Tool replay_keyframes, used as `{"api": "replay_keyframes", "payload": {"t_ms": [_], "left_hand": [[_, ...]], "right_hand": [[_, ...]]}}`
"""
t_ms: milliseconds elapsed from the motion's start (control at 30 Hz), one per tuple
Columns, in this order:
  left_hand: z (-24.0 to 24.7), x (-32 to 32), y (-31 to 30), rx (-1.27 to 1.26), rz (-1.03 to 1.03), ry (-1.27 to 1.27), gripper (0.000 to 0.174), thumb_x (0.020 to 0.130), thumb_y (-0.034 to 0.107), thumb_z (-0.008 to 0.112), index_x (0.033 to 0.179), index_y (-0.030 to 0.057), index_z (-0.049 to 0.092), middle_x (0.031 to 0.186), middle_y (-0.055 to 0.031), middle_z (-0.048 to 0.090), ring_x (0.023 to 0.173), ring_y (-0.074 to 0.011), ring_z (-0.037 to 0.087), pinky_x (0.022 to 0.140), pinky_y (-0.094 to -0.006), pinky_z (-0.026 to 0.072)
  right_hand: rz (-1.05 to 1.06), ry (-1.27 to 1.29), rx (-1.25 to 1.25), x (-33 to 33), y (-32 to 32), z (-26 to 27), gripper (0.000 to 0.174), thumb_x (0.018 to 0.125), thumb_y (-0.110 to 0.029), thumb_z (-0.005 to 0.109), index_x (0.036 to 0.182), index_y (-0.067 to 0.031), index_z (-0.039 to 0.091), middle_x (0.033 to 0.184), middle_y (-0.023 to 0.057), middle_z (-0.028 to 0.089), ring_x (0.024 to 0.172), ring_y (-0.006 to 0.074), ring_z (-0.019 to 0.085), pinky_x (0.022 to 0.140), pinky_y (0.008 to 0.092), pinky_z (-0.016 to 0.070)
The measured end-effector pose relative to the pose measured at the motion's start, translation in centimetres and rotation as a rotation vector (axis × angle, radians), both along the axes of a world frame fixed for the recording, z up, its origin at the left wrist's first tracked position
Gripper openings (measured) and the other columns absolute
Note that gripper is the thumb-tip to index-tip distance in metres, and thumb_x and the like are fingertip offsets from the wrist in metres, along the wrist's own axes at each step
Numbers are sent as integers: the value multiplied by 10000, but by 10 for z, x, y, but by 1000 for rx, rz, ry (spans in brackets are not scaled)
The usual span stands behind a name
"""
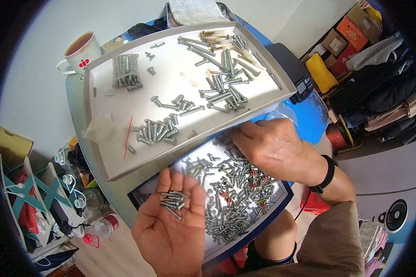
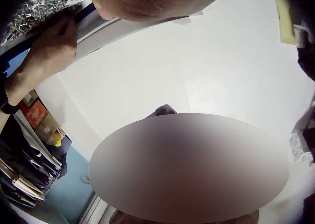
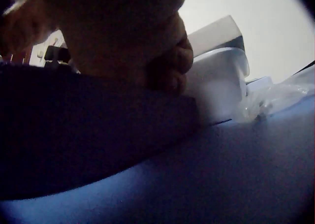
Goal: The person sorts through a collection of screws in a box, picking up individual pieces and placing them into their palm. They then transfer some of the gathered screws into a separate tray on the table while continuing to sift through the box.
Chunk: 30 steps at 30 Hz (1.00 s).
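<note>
My left hand point(image 1: 171, 237) lies palm up over the left part of a blue-edged box point(image 1: 212, 248). Several small metal screws point(image 1: 174, 199) rest in a loose bundle across the base of its fingers. My right hand point(image 1: 275, 147), back upward, reaches into the far side of the same box, its fingertips hidden in the head view. Many loose screws point(image 1: 222, 226) cover the box floor, some with red or yellowish parts among them. In the right wrist view the right hand point(image 3: 123, 42) is dark above the box wall point(image 3: 98, 135); I cannot tell what its fingers hold.
Beyond the box stands a shallow white tray point(image 1: 120, 106) with grouped bolts point(image 1: 157, 130), longer screws point(image 1: 226, 92) and a bagged bundle point(image 1: 125, 69). A mug point(image 1: 83, 53) of dark liquid stands at back left. A black scale point(image 1: 302, 85) sits at right.
</note>
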<state>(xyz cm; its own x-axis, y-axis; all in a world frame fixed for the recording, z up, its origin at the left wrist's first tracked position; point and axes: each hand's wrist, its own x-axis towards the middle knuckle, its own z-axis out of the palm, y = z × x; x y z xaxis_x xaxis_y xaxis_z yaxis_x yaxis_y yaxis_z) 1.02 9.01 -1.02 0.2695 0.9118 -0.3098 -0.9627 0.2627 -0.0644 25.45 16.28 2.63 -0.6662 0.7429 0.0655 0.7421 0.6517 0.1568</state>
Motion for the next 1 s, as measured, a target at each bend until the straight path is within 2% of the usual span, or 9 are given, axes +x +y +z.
{"api": "replay_keyframes", "payload": {"t_ms": [167, 333, 467, 533, 700, 800, 867, 933, 1000], "left_hand": [[1, 5, 0, -12, 1, -85, 437, 1022, 103, 413, 1353, -145, 553, 1307, -280, 663, 1246, -380, 634, 1134, -514, 461], [1, 5, 1, -15, 3, -80, 430, 1012, 90, 420, 1343, -147, 558, 1299, -281, 665, 1241, -381, 636, 1134, -514, 461], [-3, 0, 2, 2, -44, -23, 429, 1001, 78, 432, 1351, -140, 552, 1315, -283, 656, 1262, -384, 622, 1134, -511, 459], [-3, 0, 2, 4, -60, -26, 435, 1004, 89, 439, 1362, -134, 546, 1321, -281, 650, 1268, -383, 616, 1141, -517, 452], [6, 8, -3, -34, -123, -7, 470, 1019, 135, 449, 1407, -122, 508, 1342, -273, 633, 1279, -398, 600, 1174, -544, 413], [8, 13, -5, -66, -169, -72, 499, 1030, 166, 442, 1425, -136, 479, 1389, -299, 590, 1332, -424, 550, 1207, -565, 369], [11, 16, -5, -98, -216, 32, 552, 1024, 205, 456, 1444, -152, 440, 1433, -328, 536, 1394, -440, 481, 1229, -572, 335], [16, 19, -6, -93, -244, 58, 580, 1019, 229, 466, 1450, -156, 429, 1428, -331, 530, 1400, -437, 468, 1235, -575, 325], [21, 22, -7, -88, -270, 82, 608, 1013, 252, 477, 1456, -160, 419, 1422, -334, 523, 1407, -434, 455, 1241, -577, 314]], "right_hand": [[-5, -10, -18, 2, 4, -2, 266, 731, -128, 702, 987, -55, 709, 816, 71, 648, 733, 257, 713, 565, 363, 554], [0, 157, -51, 5, 9, -4, 200, 768, -107, 747, 957, -52, 714, 849, 95, 697, 767, 290, 721, 591, 395, 558], [8, 177, -61, 6, 7, 0, 187, 808, -112, 760, 978, -51, 711, 876, 103, 709, 782, 314, 712, 629, 413, 549], [-33, 338, -165, 6, 2, 6, 164, 843, -89, 752, 987, -39, 692, 861, 119, 692, 800, 337, 701, 671, 429, 537], [-60, 607, -369, 19, -8, 5, 154, 922, -119, 707, 1014, -27, 625, 881, 141, 646, 828, 368, 675, 683, 462, 513], [-94, 741, -523, 22, -18, 10, 140, 947, -111, 702, 1030, -35, 619, 910, 138, 654, 823, 373, 672, 696, 457, 514], [-119, 788, -604, 22, -22, 10, 137, 954, -105, 701, 1040, -38, 618, 930, 138, 658, 824, 373, 672, 706, 451, 519], [45, 878, -569, 22, -24, 6, 133, 973, -122, 694, 1059, -43, 631, 953, 137, 666, 796, 373, 672, 670, 427, 532], [139, 826, -490, 20, -26, 9, 161, 955, -126, 704, 1062, -30, 633, 945, 134, 663, 773, 347, 678, 635, 405, 534]]}}
